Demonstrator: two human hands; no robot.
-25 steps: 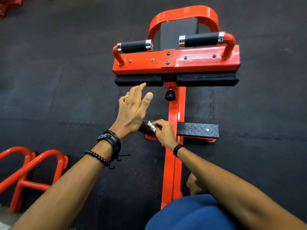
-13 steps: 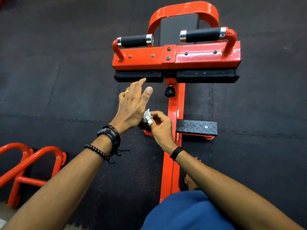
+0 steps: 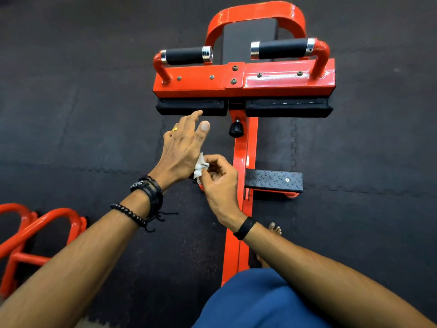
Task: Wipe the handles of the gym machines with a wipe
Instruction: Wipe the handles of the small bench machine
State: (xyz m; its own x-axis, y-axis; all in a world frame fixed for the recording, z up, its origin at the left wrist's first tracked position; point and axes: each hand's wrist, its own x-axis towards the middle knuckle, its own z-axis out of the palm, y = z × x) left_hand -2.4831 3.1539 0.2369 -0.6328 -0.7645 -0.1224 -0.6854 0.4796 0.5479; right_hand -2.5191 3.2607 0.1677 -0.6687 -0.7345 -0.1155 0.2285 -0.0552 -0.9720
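- Nearest, a blue-clad knee [image 3: 260, 301] above the dark rubber tiled floor [image 3: 71, 102].
- Right hand [image 3: 221, 183] pinches the white wipe [image 3: 200, 167] beside the orange machine [image 3: 241, 209]; left hand [image 3: 183, 150] is spread flat, holding nothing.
- Farther, two black handles [image 3: 184, 55] [image 3: 282, 48] stand bare.
- An orange frame [image 3: 35, 235] lies near left.

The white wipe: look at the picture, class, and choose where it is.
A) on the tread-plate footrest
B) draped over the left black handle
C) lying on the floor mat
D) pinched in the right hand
D: the right hand pinches the crumpled white wipe between thumb and fingers, beside the open left hand.
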